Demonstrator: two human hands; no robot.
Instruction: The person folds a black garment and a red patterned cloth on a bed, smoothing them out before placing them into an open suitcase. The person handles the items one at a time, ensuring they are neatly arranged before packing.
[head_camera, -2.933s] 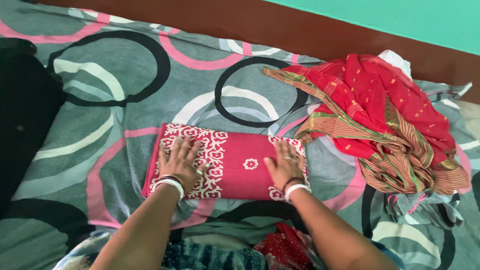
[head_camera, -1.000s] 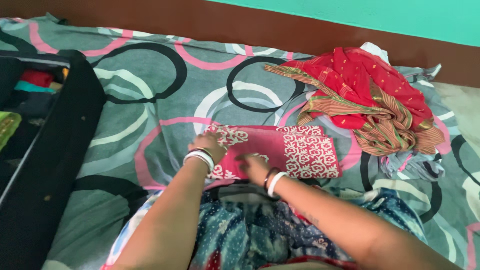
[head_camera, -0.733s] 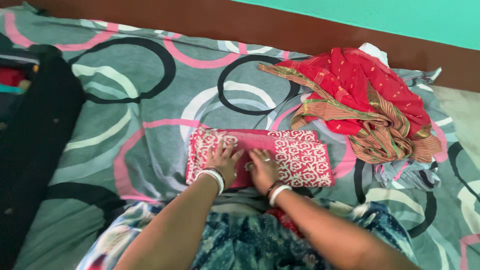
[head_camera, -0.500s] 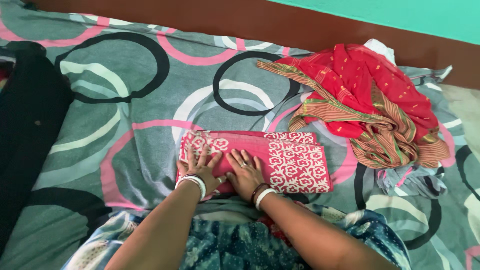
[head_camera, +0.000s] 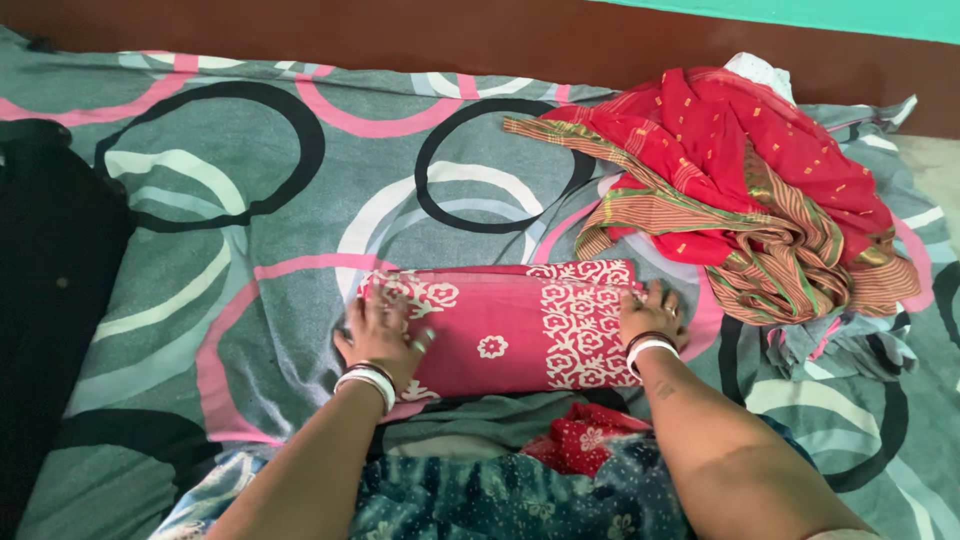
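Observation:
A folded pink cloth with white flower print lies flat on the grey bedsheet in front of me. My left hand presses on its left end, fingers spread. At the cloth's right end rests my right hand, fingers curled over the edge. Both wrists carry bangles. Neither hand lifts the cloth.
A crumpled red cloth with striped gold-green border is heaped at the back right. A black suitcase sits at the left edge. A brown wall band runs behind the bed. My patterned blue clothing fills the bottom.
My hands were together at the cloth's middle; they have slid apart to its two ends. The view has shifted slightly right, showing less of the suitcase.

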